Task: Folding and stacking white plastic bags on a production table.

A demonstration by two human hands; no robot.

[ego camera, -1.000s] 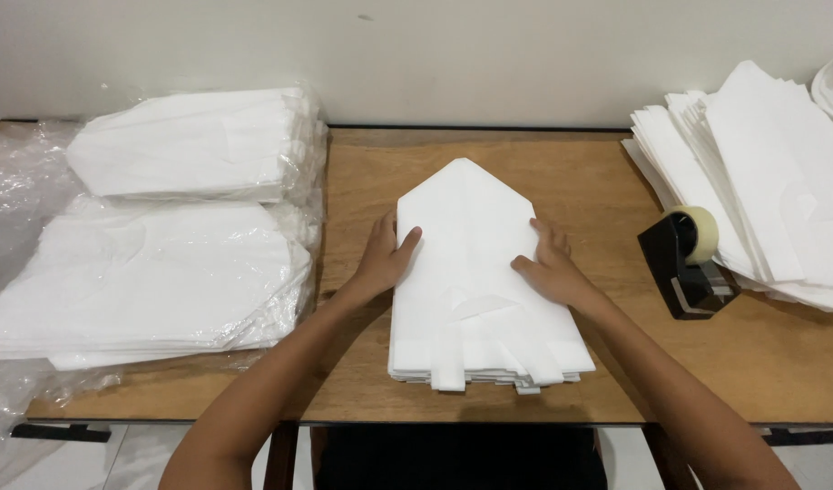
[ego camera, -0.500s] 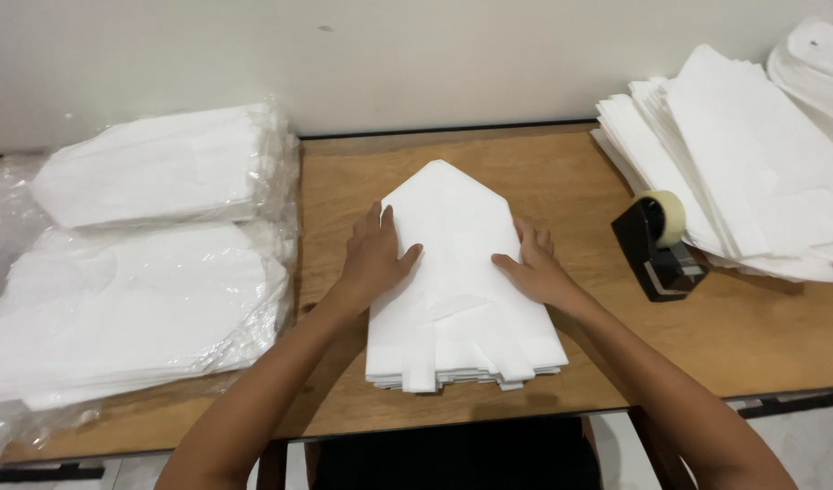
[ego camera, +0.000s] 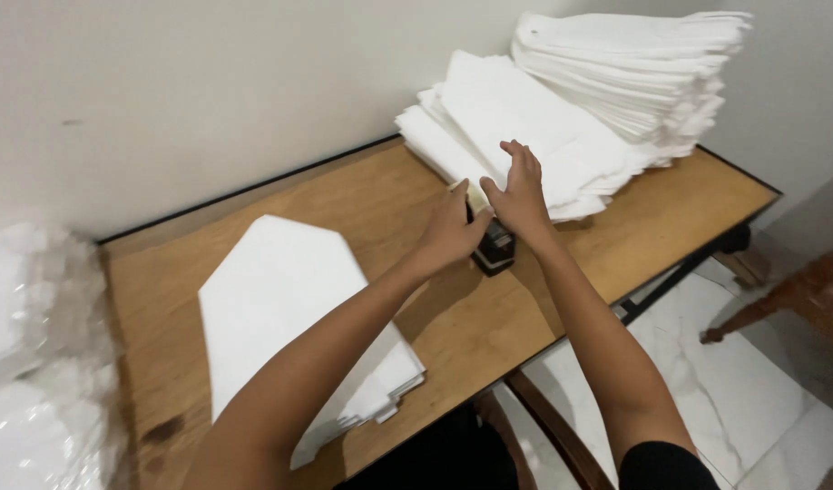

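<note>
- Tape dispenser (ego camera: 494, 247) stands on the table (ego camera: 435, 327), just in front of the big white bag pile (ego camera: 562, 136).
- Left hand (ego camera: 453, 231) closed on its top; right hand (ego camera: 518, 195) touching, fingers spread.
- Likely rigid, bottom-heavy: grip the black base, not the roll.

Wooden table (ego camera: 671, 213) runs from nine o'clock across to three, its dark edge catching the light on the near side. At seven o'clock lies a neat stack of white pointed sheets (ego camera: 280, 299), tip aimed toward eleven, flat on the boards. Far out at nine, clear plastic-wrapped white bundles (ego camera: 26, 363), blurred. Up at one o'clock, a big heap of white sheets (ego camera: 525, 118) spreads along the wall, and on it, toward two, a taller tidy pile (ego camera: 634, 63). Pale wall (ego camera: 208, 91) fills twelve. Down at four, marbled white floor tiles (ego camera: 779, 426) and a brown wooden chair leg (ego camera: 770, 304).
</note>
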